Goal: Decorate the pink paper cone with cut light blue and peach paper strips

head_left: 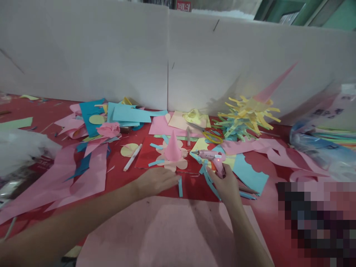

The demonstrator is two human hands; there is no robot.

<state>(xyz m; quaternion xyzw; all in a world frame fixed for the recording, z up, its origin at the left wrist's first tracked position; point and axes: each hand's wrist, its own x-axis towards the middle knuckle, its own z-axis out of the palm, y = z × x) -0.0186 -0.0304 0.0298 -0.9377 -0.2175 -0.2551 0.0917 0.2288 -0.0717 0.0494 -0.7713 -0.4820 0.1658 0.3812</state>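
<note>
My right hand (pixel 226 185) is wrapped round the handle of a pink hot glue gun (pixel 213 155), whose nozzle points left at a paper flower (pixel 182 163). A small orange light glows on the gun. The flower has pale pink petals, a pink paper cone (pixel 172 148) standing upright in its middle, and several blue strips sticking out on its left. At the flower's near edge, the closed fingertips of my left hand (pixel 158 181) are on a short blue paper strip (pixel 180 186). Exactly how they pinch it is partly hidden.
Scissors (pixel 213 137) with yellow handles lie behind the gun. A white marker (pixel 132 157) rests left of the flower. Cut paper (pixel 128 113) is scattered around. A fringed paper piece with a tall cone (pixel 274 85) stands back right, before a white board (pixel 111 52). Plastic bags (pixel 322 137) flank the table.
</note>
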